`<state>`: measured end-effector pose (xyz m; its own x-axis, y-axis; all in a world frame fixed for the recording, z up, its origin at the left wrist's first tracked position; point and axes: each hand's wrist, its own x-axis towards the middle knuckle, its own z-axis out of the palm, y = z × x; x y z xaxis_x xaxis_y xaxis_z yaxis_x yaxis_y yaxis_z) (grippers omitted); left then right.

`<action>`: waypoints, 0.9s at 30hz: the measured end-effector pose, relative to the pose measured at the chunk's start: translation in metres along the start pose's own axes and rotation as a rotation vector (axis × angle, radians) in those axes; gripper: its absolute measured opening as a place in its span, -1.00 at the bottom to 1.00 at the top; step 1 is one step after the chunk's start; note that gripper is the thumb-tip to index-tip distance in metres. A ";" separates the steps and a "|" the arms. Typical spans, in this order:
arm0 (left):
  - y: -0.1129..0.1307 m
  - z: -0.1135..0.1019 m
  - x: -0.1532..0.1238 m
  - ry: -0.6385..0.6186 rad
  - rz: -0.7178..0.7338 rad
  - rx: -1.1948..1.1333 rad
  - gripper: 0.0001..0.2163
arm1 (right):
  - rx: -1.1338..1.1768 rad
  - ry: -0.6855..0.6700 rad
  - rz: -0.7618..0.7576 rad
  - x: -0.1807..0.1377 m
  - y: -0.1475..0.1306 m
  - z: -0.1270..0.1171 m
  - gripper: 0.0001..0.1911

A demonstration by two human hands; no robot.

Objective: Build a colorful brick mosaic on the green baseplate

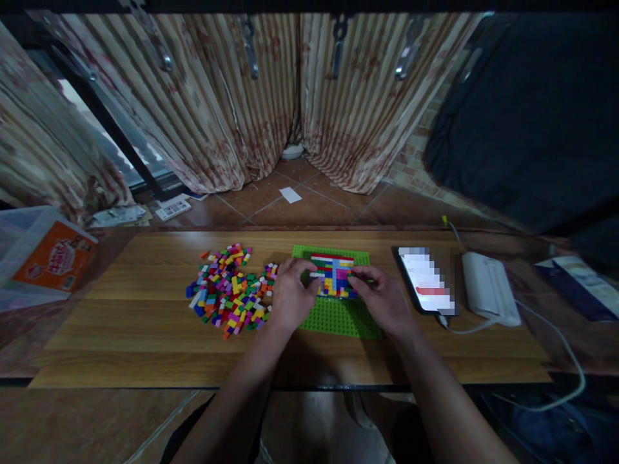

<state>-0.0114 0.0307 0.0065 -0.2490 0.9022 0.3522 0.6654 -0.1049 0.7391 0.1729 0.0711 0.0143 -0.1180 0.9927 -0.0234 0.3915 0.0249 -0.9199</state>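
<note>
A green baseplate (338, 319) lies on the wooden table (145, 335), with a patch of coloured bricks (336, 274) built on its middle. My left hand (290, 293) rests at the patch's left edge, fingers curled, its fingertips pinching a small white brick (315, 275) against the build. My right hand (380, 296) sits at the patch's right edge, fingers bent and pressed on the bricks there. A heap of loose coloured bricks (227, 290) lies just left of my left hand.
A phone (425, 280) lies right of the baseplate, cabled, beside a white power bank (488, 287). A clear box with an orange label (43, 258) stands at the far left. Curtains hang behind the table.
</note>
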 end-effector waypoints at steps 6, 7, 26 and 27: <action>-0.002 0.004 -0.007 -0.007 0.267 0.117 -0.87 | -0.020 -0.012 -0.032 0.002 0.008 0.001 -0.63; -0.002 0.003 -0.007 -0.013 0.293 0.141 -0.86 | -0.018 -0.013 -0.039 0.002 0.008 0.001 -0.64; 0.011 0.001 -0.023 -0.080 0.309 0.494 -0.63 | -0.108 0.018 -0.103 -0.004 -0.001 0.010 -0.74; 0.011 0.001 -0.024 -0.081 0.297 0.472 -0.62 | -0.114 0.018 -0.110 -0.004 -0.002 0.010 -0.73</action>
<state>0.0028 0.0083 0.0052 0.0397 0.8936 0.4471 0.9459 -0.1778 0.2713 0.1636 0.0655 0.0120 -0.1503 0.9852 0.0826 0.4786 0.1456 -0.8659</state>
